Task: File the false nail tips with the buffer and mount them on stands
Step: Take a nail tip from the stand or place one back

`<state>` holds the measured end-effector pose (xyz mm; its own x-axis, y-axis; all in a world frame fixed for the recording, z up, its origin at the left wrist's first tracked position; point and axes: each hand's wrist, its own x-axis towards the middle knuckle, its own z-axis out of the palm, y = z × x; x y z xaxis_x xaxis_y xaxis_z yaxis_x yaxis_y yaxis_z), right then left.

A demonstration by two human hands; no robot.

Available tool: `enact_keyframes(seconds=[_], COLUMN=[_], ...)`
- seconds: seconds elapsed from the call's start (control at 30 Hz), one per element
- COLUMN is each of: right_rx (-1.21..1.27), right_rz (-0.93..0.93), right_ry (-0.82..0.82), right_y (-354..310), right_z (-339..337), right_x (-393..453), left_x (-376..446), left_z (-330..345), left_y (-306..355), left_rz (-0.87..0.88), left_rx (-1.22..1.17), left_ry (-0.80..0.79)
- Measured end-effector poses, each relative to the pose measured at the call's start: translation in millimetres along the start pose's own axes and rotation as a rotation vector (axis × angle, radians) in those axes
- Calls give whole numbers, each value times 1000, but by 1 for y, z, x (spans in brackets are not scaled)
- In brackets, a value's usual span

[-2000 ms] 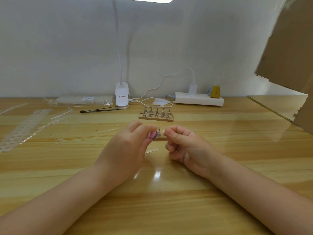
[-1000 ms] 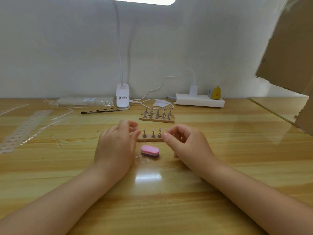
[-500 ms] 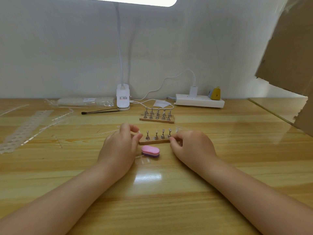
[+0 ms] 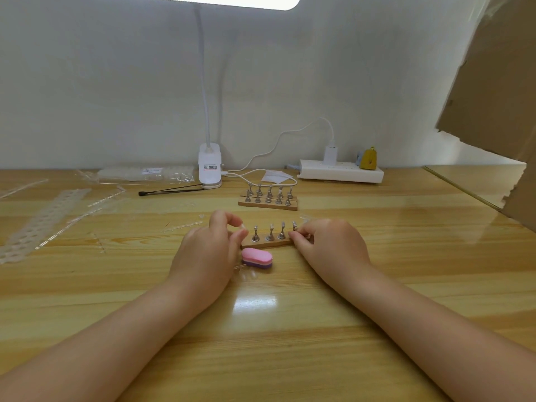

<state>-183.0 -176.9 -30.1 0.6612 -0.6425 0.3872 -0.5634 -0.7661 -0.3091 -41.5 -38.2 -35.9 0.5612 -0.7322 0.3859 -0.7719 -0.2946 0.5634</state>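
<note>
A wooden strip (image 4: 262,243) with several small metal stands (image 4: 270,233) lies on the table between my hands. My left hand (image 4: 207,250) is at its left end and pinches a small clear nail tip (image 4: 242,226) between thumb and forefinger. My right hand (image 4: 327,245) has its fingers curled at the strip's right end, holding the rightmost stand (image 4: 294,226) near its base. The pink and purple buffer (image 4: 257,257) lies flat on the table just in front of the strip, touched by neither hand.
A second wooden block of stands (image 4: 268,198) sits farther back. Behind it are a lamp base (image 4: 210,166), a white cable, a power strip (image 4: 340,171) and a black stick (image 4: 171,190). Clear plastic strips (image 4: 43,219) lie at the left; cardboard (image 4: 493,82) hangs at the right.
The buffer left my left hand and now lies on the table. Both hands moved down to the two ends of the near stand strip, the right hand settling on the rightmost stand.
</note>
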Motion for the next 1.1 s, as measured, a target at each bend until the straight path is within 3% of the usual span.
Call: enact_keyframes(seconds=[0.4, 0.57, 0.87, 1.1], right_rx=[-15, 140, 531, 556], right_rz=[-45, -86, -135, -260], right_ry=[41, 120, 122, 88], right_y=[-3, -5, -12, -15], right_z=[0, -3, -6, -2], right_x=[-2, -9, -18, -26], left_x=[-1, -2, -12, -20], left_z=[-1, -2, -3, -4], left_y=[0, -1, 14, 22], left_rz=[4, 10, 312, 403], left_rx=[47, 58, 22, -28], left_ry=[-24, 34, 195, 196])
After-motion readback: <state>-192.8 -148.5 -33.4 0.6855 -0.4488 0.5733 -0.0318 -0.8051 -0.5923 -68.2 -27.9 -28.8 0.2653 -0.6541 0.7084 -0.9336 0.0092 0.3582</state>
